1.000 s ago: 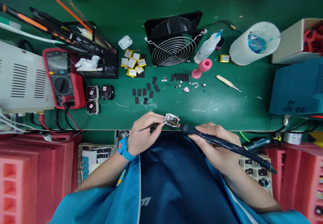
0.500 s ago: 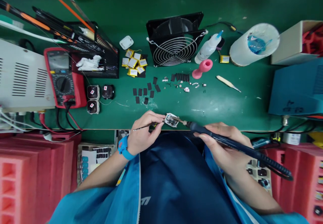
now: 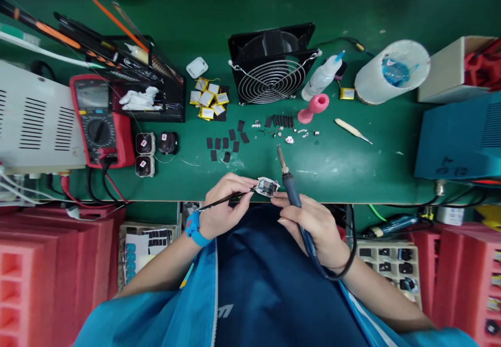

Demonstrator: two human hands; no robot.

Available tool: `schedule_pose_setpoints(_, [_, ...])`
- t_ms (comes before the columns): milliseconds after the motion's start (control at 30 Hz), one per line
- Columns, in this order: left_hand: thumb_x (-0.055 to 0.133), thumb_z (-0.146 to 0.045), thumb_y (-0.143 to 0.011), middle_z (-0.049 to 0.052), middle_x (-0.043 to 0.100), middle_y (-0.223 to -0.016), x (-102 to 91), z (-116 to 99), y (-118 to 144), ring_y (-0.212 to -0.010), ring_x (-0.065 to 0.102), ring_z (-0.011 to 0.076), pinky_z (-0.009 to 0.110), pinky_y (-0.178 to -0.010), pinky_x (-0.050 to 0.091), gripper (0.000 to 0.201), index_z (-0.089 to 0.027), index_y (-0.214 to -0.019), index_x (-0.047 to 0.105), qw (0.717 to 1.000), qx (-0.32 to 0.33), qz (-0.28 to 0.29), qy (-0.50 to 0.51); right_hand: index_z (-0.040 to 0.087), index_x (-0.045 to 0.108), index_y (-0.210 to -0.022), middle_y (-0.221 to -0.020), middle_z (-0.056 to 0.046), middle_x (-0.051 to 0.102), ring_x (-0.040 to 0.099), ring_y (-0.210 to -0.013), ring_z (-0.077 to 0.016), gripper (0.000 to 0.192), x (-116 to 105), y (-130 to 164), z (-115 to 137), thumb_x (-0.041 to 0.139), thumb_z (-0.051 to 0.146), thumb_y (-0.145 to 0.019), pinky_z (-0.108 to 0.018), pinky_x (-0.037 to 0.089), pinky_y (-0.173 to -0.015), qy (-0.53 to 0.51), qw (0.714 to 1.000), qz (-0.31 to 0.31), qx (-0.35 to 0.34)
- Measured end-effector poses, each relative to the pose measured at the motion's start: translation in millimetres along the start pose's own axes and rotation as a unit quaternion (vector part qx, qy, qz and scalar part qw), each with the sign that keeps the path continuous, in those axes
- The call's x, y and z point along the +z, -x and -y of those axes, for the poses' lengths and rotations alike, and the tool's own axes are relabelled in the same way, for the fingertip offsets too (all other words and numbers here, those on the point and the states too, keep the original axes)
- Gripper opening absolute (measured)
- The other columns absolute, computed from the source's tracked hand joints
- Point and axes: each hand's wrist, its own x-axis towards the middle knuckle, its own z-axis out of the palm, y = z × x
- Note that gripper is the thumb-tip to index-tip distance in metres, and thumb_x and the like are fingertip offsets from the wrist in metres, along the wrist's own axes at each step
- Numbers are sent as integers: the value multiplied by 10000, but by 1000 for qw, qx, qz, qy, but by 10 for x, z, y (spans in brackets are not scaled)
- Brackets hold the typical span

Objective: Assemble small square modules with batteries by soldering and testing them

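Observation:
Near the bench's front edge is a small white-rimmed electronic device (image 3: 267,187) with a circuit board showing inside. My left hand (image 3: 227,201) is closed at its left side, with slim black tweezers (image 3: 222,200) running between thumb and fingers to the device. A soldering iron (image 3: 293,190) with a dark handle is gripped in my right hand (image 3: 313,222). Its metal tip (image 3: 279,151) points away from me, over the bench and apart from the board. A fingertip of the right hand reaches the device's right edge.
A black fan (image 3: 272,65) stands at the back, beside yellow-edged battery cells (image 3: 207,98). Black pads (image 3: 226,142) and small parts (image 3: 289,140) lie mid-bench. A multimeter (image 3: 99,122) stands left; a pink-topped stand (image 3: 313,108), white bottle (image 3: 323,77) and blue box (image 3: 456,138) are right.
The soldering iron has left the board and swung round so its tip points up the bench. My right hand has moved left to the device. The tweezers' rear end has shifted slightly; the left hand stays.

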Motion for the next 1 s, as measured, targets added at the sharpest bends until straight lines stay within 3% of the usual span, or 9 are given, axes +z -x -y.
schedule_pose_setpoints(267, [655,-28,-909,70,743,-1040,-14,-46,-32,-1026,755,176,300,-864,623,197,-194,-1005,611,998,17,34,-49,216,662,-973,-1078,-119,794,761,-1056,-238,44,96,36,-14,629,187,-968,-388,628,-902,60,998,24,-16])
schedule_pose_setpoints(600, [639,-43,-928,83,742,-1064,-21,-29,-15,-1054,746,178,297,-891,611,172,-190,-1014,614,995,29,56,-72,191,656,-940,-1037,-135,792,770,-1003,-242,23,97,15,-9,649,180,-959,-375,633,-864,71,997,22,-26])
schedule_pose_setpoints(867, [639,-52,-931,71,757,-1061,-29,-67,-29,-1046,754,188,312,-854,620,164,-201,-995,615,997,8,51,-65,197,636,-959,-1033,-128,792,771,-976,-240,15,94,15,-1,633,190,-972,-385,642,-839,83,996,30,-27])
schedule_pose_setpoints(1000, [645,-57,-925,74,751,-1052,-29,-58,-14,-1047,757,201,326,-858,623,169,-202,-1006,614,998,-5,42,-45,196,621,-990,-1155,-165,763,743,-1013,-254,24,123,0,8,632,184,-972,-406,635,-826,90,995,36,-21])
